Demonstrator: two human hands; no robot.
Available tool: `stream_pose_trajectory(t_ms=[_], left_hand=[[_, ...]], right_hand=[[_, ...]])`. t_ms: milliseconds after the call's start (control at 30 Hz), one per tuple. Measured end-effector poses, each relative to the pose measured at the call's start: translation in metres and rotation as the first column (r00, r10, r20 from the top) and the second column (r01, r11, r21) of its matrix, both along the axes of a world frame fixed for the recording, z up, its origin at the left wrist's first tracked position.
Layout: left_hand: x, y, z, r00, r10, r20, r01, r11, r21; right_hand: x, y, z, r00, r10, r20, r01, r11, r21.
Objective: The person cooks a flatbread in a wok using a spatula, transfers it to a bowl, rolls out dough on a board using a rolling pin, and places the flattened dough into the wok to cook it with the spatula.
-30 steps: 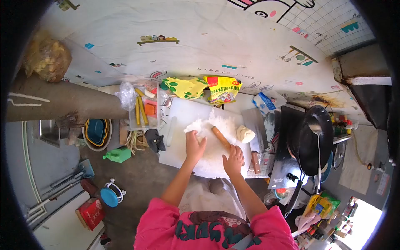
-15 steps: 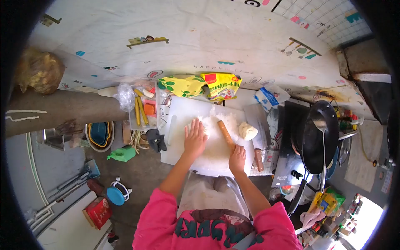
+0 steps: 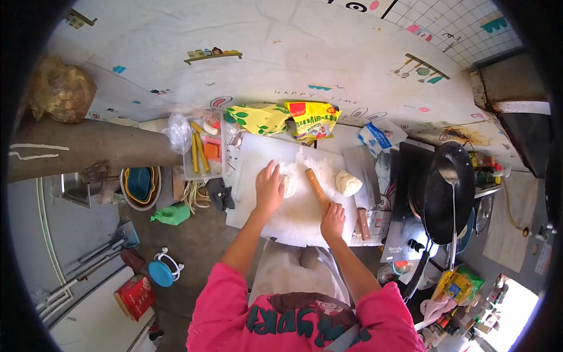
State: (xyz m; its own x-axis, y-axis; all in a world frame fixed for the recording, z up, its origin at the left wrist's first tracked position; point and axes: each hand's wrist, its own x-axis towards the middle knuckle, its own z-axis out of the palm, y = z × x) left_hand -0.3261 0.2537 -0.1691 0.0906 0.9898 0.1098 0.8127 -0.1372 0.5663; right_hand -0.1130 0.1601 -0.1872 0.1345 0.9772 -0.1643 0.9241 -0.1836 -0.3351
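My left hand (image 3: 269,190) is open at the left part of the white cutting board (image 3: 249,155), its fingers beside a small piece of dough (image 3: 288,186). My right hand (image 3: 333,221) is closed round the near end of a wooden rolling pin (image 3: 316,185), which lies slanted on the board. A larger lump of dough (image 3: 348,183) sits at the board's right side. Loose white flour (image 3: 305,158) is spread over the upper middle. A cleaver (image 3: 362,170) with a brown wooden handle lies just right of the board.
Behind the board stand yellow packets (image 3: 312,121) and, to the left, a clear plastic bin (image 3: 217,167). A dark cloth (image 3: 220,195) lies by the board's left edge. On the right, a black wok (image 3: 448,196) with a ladle rests over the stove (image 3: 400,237).
My left hand first came down flat over the small dough piece, then shifted left and uncovered it. My right hand took firmer hold of the rolling pin's near end.
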Motion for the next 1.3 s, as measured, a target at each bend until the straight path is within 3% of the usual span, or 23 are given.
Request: stream_pose_trajectory(t_ms=[100,133,233,267,367,400,500,600,700,800,900,933,1000,1033,1133,1200,1300], left_hand=[[0.001,-0.013,-0.008,0.994,-0.106,0.012,0.106,0.986,-0.131],[0.005,-0.013,-0.009,0.997,-0.073,-0.019,0.074,0.997,0.008],[0.015,-0.012,-0.006,0.978,-0.074,0.193,0.116,0.97,-0.212],[0.02,-0.011,-0.004,0.984,-0.116,0.135,0.115,0.993,0.012],[0.024,-0.027,-0.03,0.977,-0.214,0.008,0.212,0.973,0.096],[0.023,-0.032,-0.022,0.968,-0.244,0.051,0.244,0.97,0.007],[0.029,-0.034,-0.007,0.99,-0.113,0.082,0.106,0.991,0.085],[0.041,-0.012,-0.006,0.986,-0.11,-0.125,0.112,0.994,0.01],[0.046,-0.009,-0.016,0.973,-0.136,-0.189,0.123,0.989,-0.08],[0.043,-0.009,-0.022,0.974,-0.146,-0.176,0.139,0.989,-0.054],[0.048,-0.017,-0.028,0.984,-0.113,-0.134,0.105,0.992,-0.066],[0.052,-0.029,-0.036,0.985,-0.141,-0.096,0.135,0.989,-0.065],[0.062,-0.05,-0.04,0.969,-0.242,-0.052,0.237,0.968,-0.085],[0.063,-0.058,-0.026,0.973,-0.224,0.059,0.227,0.972,-0.052],[0.057,-0.058,-0.016,0.988,-0.012,0.155,0.016,0.999,-0.027],[0.035,-0.048,-0.005,0.969,0.11,0.22,-0.114,0.994,0.005],[0.016,-0.02,0.018,0.998,0.06,-0.033,-0.061,0.997,-0.036]], right_hand=[[0.001,-0.001,-0.003,1.0,0.017,0.017,-0.018,0.999,0.035],[0.002,-0.001,-0.003,1.0,0.012,0.002,-0.012,1.0,0.008],[0.003,-0.002,-0.003,1.0,0.001,-0.026,-0.003,0.998,-0.059],[0.003,-0.001,-0.002,1.0,0.001,-0.024,-0.003,0.998,-0.067],[0.001,-0.003,0.003,1.0,0.009,-0.016,-0.009,0.999,-0.049],[0.002,-0.001,0.003,1.0,0.015,-0.011,-0.016,0.999,-0.032],[0.004,-0.001,0.001,1.0,0.027,-0.016,-0.028,0.999,-0.041],[0.003,-0.001,0.001,0.999,0.018,-0.029,-0.019,0.999,-0.032],[0.004,-0.002,-0.003,1.0,0.023,-0.001,-0.023,0.997,-0.069],[0.002,-0.001,-0.007,0.999,0.018,0.04,-0.014,0.996,-0.087],[0.007,0.0,-0.002,0.999,0.039,-0.033,-0.04,0.998,-0.046],[0.009,0.003,-0.001,0.998,0.017,-0.055,-0.022,0.995,-0.096],[0.011,0.005,0.005,0.99,0.02,-0.138,-0.022,1.0,-0.01],[0.01,0.006,0.01,0.983,0.021,-0.18,-0.016,0.999,0.028],[0.006,0.018,0.033,0.958,-0.085,-0.275,0.05,0.99,-0.131],[0.001,0.028,0.045,0.977,0.148,-0.156,-0.156,0.987,-0.038],[-0.012,0.043,0.043,0.916,0.398,-0.054,-0.399,0.917,0.005]])
